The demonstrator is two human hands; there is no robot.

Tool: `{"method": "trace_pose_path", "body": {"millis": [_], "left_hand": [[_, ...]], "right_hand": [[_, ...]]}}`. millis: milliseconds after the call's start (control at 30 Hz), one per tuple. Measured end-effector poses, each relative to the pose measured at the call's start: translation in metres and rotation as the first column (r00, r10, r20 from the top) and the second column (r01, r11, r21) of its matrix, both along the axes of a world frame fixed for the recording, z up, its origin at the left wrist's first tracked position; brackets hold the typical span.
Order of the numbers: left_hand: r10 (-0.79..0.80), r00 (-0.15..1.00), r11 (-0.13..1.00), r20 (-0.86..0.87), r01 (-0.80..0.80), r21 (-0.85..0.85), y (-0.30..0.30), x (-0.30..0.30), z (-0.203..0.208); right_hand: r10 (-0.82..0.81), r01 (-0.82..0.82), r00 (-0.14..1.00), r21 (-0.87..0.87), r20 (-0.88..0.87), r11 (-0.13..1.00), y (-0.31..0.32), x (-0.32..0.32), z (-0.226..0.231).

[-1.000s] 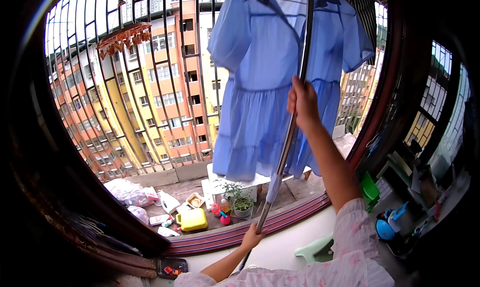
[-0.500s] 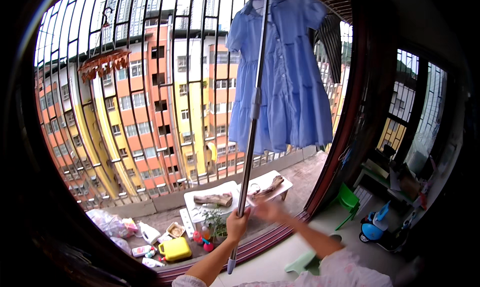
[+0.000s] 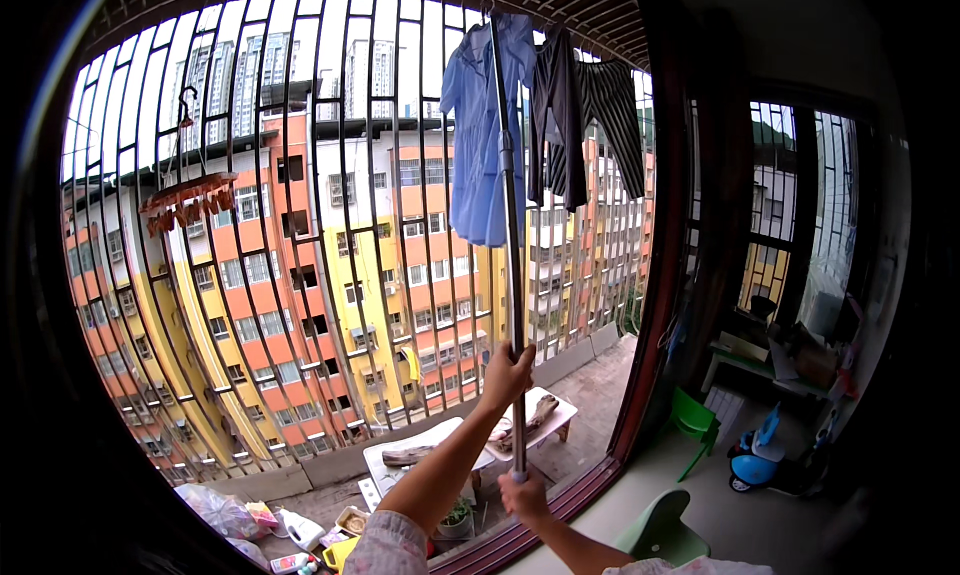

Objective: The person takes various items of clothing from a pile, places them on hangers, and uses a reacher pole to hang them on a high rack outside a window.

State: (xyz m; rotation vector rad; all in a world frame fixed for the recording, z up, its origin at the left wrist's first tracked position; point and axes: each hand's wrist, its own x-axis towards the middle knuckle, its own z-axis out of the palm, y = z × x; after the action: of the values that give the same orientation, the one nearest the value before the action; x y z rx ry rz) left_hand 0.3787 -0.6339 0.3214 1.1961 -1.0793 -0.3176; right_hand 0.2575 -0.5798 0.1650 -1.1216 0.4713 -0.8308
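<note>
A long metal clothes pole (image 3: 513, 245) stands nearly upright in front of me. My left hand (image 3: 508, 377) is wrapped round its lower part, and my right hand (image 3: 524, 496) grips it close to its bottom end. At the pole's top hangs a light blue short-sleeved dress (image 3: 470, 155), up by the rail under the bar roof; whether its hanger sits on the rail or on the pole I cannot tell. Right beside it hang dark trousers (image 3: 560, 115) and striped trousers (image 3: 612, 125).
Window bars (image 3: 345, 275) close off the far side. A clip hanger (image 3: 190, 203) hangs on the left. Below are low white tables (image 3: 555, 415) with driftwood, a potted plant (image 3: 456, 515), bottles and bags. Indoors stand green chairs (image 3: 692, 415) and a blue toy scooter (image 3: 755, 470).
The dress has gone farther off and turned more side-on, beside the trousers. My left hand has moved up with the pole; my right hand, blurred and off it before, now grips the pole's bottom.
</note>
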Motion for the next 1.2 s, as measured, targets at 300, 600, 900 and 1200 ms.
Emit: {"method": "trace_pose_path", "body": {"millis": [300,600,900,1200], "left_hand": [[-0.097,0.983,0.951,0.156,0.046,0.305,0.059,0.048,-0.096],[0.025,0.914,0.866,-0.406,0.183,0.466,0.206,0.06,-0.207],[0.295,0.821,0.85,-0.488,0.008,0.527,0.284,0.059,-0.241],[0.324,0.766,0.839,-0.555,0.038,0.542,0.285,0.035,-0.248]], "right_hand": [[-0.168,0.183,0.982,-0.226,0.081,0.957,-0.136,0.034,0.07],[-0.071,0.097,0.993,-0.304,0.095,0.948,-0.196,0.066,0.172],[-0.049,0.068,0.996,-0.276,0.075,0.959,-0.215,0.083,0.198],[0.002,0.035,0.992,-0.285,0.127,0.958,-0.238,0.088,0.219]]}}
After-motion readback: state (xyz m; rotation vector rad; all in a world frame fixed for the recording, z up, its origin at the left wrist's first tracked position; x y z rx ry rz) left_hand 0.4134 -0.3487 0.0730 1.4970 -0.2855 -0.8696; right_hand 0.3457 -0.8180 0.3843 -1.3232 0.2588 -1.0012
